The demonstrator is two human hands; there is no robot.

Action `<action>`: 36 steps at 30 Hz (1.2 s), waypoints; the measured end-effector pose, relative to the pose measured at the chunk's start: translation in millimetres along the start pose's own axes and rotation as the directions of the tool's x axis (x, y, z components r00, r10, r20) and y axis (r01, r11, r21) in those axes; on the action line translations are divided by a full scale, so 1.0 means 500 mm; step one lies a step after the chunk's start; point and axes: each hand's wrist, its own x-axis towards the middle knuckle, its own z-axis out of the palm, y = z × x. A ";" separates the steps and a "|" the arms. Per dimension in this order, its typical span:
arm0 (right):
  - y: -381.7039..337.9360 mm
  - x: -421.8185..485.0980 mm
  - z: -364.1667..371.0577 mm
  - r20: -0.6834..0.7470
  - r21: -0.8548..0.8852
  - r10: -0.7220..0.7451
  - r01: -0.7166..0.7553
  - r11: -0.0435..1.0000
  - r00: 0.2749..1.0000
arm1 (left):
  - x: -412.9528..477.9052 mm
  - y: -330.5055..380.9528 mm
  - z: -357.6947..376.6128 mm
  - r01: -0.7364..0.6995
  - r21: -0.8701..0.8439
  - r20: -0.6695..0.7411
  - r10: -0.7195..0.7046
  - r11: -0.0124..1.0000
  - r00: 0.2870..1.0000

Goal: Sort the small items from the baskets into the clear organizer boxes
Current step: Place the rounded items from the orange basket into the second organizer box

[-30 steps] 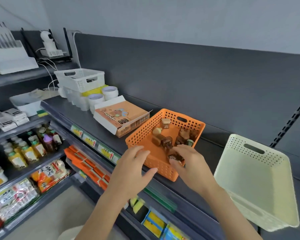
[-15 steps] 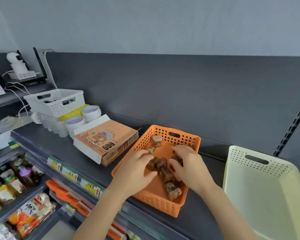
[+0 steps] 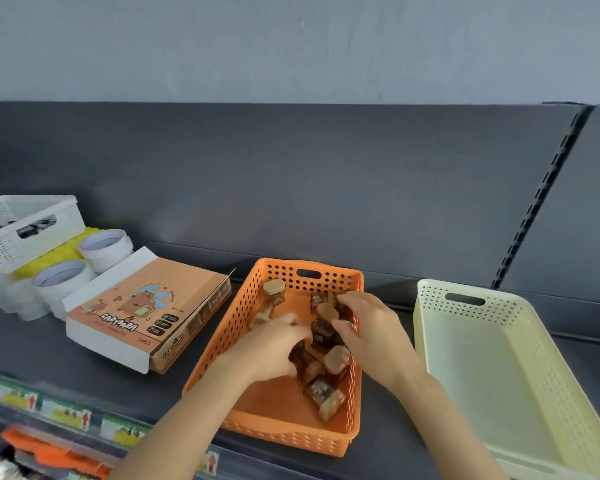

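Fingers (image 3: 350,298) of right hand (image 3: 371,337) and left hand (image 3: 267,348) curl among small items (image 3: 321,393) in orange basket (image 3: 222,341); grip indeterminate. Printed box (image 3: 146,313) just left, cream basket (image 3: 444,358) just right.

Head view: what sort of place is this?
Probably a shop aisle: price tags line the shelf, a slotted upright runs up the grey back panel, and a boxed product sits beside the orange basket.

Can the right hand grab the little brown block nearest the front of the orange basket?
Probably yes. The right hand is inside the orange basket, close to that block, which lies uncovered with nothing between them.
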 end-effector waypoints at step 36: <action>-0.095 0.109 0.147 0.525 -0.231 -0.205 0.370 0.900 0.826 | -0.124 -0.129 -0.040 0.146 -0.404 -0.568 -0.373 0.903 0.734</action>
